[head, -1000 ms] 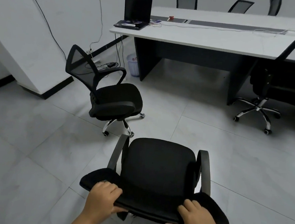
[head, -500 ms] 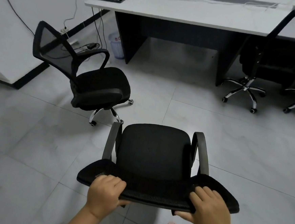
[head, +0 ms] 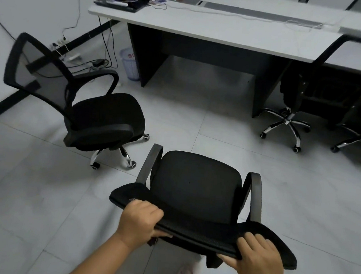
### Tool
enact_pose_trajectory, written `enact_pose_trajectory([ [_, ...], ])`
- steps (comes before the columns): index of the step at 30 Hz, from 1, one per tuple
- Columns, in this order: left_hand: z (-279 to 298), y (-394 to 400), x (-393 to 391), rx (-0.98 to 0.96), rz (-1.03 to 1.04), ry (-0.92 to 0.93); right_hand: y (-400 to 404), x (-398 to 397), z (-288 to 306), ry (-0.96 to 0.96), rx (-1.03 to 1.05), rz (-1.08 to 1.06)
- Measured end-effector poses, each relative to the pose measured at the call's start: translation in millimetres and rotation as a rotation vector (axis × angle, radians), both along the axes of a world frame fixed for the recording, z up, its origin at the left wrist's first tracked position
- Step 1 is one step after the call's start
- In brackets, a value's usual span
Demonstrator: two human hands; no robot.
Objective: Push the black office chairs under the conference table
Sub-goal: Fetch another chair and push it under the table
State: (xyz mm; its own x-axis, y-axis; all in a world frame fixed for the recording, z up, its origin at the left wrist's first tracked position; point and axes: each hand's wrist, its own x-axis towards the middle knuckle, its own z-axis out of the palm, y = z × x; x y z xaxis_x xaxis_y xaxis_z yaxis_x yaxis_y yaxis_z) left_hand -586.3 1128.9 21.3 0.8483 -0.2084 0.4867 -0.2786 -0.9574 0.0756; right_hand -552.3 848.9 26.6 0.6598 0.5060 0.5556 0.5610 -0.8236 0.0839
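1. The black fabric-seated office chair with curved plastic armrests (head: 194, 192) stands on the pale tiled floor (head: 30, 190), facing the white-topped conference surface with dark panel legs (head: 205, 30) but well apart from it.
2. The left hand (head: 139, 221) grips the top edge of the chair's backrest, fingers curled over the rim and thumb beneath. The right hand (head: 257, 254) holds the same edge further right, fingers laid over the top and thumb under.
3. Handling, as a judgement: the chair sits on castors, so it should roll easily on smooth tile with little force. The padded backrest rim gives slightly yet is firm enough to steer by; a two-handed hold there is the sensible place, keeping the push level so the chair does not swivel.
4. A second black chair with a mesh back (head: 74, 98) stands just beside it to the left, turned sideways; it will need pushing in too.
5. Two more chairs with chrome star bases (head: 286, 123) are at the right of the surface, probably tucked in already, though that corner is dark.
6. Compared with half a second ago, the view has swung so the chair appears further right, and both hands hold as before.
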Motion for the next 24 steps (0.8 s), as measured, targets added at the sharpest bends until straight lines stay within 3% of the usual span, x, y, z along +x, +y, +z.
enact_pose_trajectory([
  [6, 10.7, -21.5, 78.3, -0.025, -0.028, 0.136, -19.0, 71.7, 5.0, -0.013, -0.025, -0.014],
  [11, 4.8, -47.7, 123.9, -0.042, -0.072, 0.105, -49.4, 133.6, 5.6, -0.009, -0.047, 0.001],
  [18, 12.3, -42.3, 200.7, 0.102, -0.092, 0.179, -68.2, 210.1, 12.0, 0.003, -0.084, 0.026],
  [24, 7.2, -35.1, 271.7, 0.075, -0.13, 0.071, -62.4, 268.4, 8.2, -0.025, -0.09, 0.001],
])
